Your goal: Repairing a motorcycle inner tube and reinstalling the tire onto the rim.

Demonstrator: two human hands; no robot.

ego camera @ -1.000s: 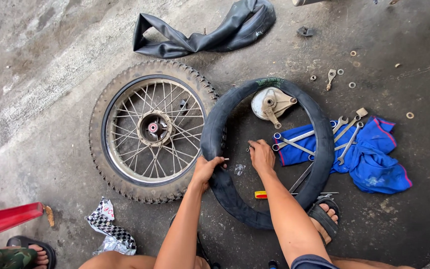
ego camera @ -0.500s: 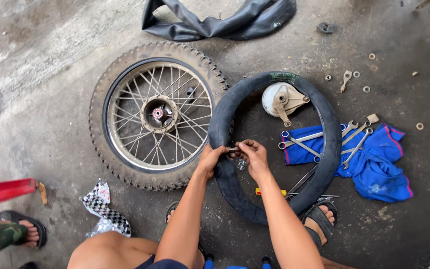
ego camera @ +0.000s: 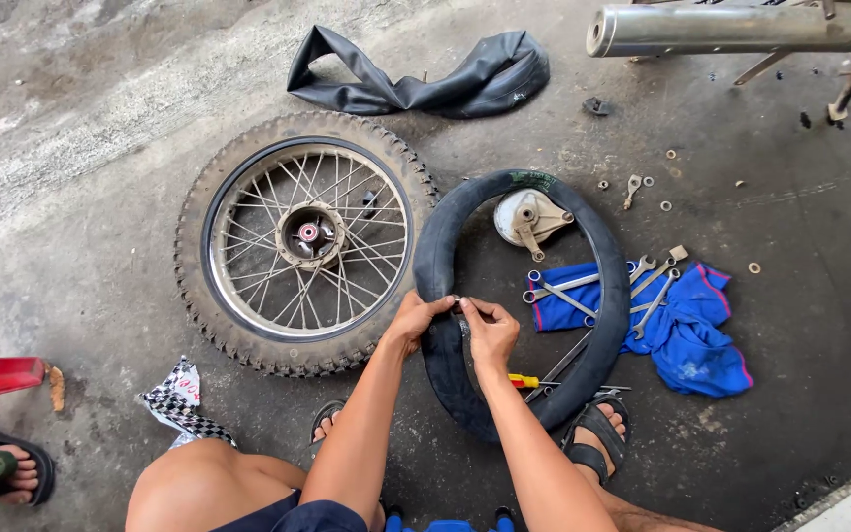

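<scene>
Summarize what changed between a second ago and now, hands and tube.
Both hands closed in together: the left hand and right hand, earlier apart on the black inner tube, now meet fingertip to fingertip, pinching a small part at its inner edge. The camera view also shifted. The spoked wheel, blue cloth with wrenches and the folded tube stayed put.

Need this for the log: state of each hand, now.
Left hand: fingers pinched shut on the inner tube, at its valve.
Right hand: fingers pinched shut on the same spot.
</scene>
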